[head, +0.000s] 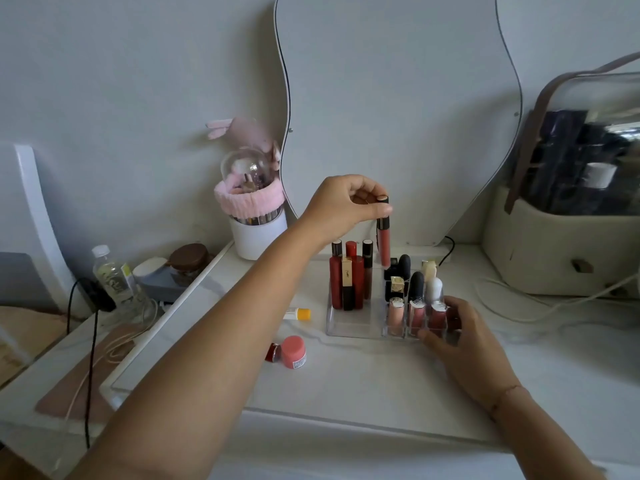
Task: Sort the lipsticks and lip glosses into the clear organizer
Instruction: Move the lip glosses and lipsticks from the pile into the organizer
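Note:
The clear organizer (pixel 349 329) stands on the white table. Its left compartment holds several tall red and black tubes (pixel 348 282); its small right cells hold black and white lipsticks (pixel 415 285) and three pink glosses (pixel 417 315). My left hand (pixel 346 206) pinches the black cap of a coral lip gloss tube (pixel 383 242), which hangs upright over the organizer's back middle. My right hand (pixel 460 337) grips the organizer's front right corner. A pink-capped jar (pixel 293 351), a small red item (pixel 273 352) and a yellow-capped stick (pixel 298 313) lie on the table left of the organizer.
A white brush holder with a pink band and clear dome (pixel 254 216) stands at the back left. A wavy mirror (pixel 398 116) leans on the wall. A beige cosmetic case with a clear lid (pixel 568 216) sits at the right. A water bottle (pixel 114 275), jars and cables occupy the lower shelf on the left.

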A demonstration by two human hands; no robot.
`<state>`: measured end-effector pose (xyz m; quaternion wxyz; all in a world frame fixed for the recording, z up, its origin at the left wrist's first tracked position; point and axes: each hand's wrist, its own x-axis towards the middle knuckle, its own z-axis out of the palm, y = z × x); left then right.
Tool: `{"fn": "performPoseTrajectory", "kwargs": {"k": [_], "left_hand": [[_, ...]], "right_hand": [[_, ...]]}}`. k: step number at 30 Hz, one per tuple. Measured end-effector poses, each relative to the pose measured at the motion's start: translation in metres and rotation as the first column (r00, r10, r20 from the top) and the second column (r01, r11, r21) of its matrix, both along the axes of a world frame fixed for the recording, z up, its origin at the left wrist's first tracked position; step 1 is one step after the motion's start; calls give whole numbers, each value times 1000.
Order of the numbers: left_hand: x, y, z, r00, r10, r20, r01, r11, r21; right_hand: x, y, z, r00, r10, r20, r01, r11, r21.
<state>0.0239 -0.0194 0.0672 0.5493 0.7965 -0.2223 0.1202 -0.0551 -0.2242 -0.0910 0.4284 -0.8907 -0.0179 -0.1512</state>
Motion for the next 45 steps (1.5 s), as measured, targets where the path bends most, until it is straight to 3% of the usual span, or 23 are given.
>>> {"fn": "performPoseTrajectory", "kwargs": {"k": [13, 25, 45], "left_hand": [[7, -2, -10, 999, 37, 20, -40, 988, 147], [15, 12, -14, 996, 88, -32, -83, 988, 130], [15, 10, -15, 999, 33, 8, -34, 973, 227]], "right_hand": [[2, 0, -2, 1000, 11, 9, -12, 1000, 10], [1, 0, -1, 1000, 12, 17, -12, 1000, 15], [1, 0, 0, 1000, 3, 8, -3, 1000, -6]]}}
